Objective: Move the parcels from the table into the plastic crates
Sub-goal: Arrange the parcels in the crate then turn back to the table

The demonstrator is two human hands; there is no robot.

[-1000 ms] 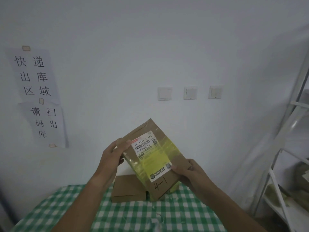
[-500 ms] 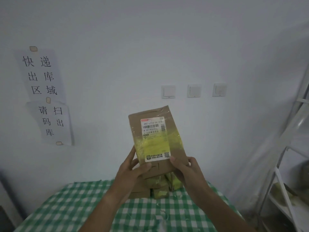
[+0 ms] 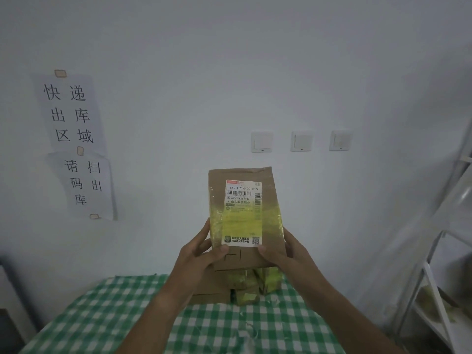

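Head view: both hands' fingers (image 3: 204, 233) grip the parcel (image 3: 245, 218) upright, label facing the camera.

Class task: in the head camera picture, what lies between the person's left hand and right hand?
In the head view, the upright cardboard parcel fills the gap: left hand and right hand grip its lower end.

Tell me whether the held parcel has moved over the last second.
Yes. The parcel, held by the left hand and right hand, has turned from tilted to nearly upright, and its top has risen closer to the wall switches.
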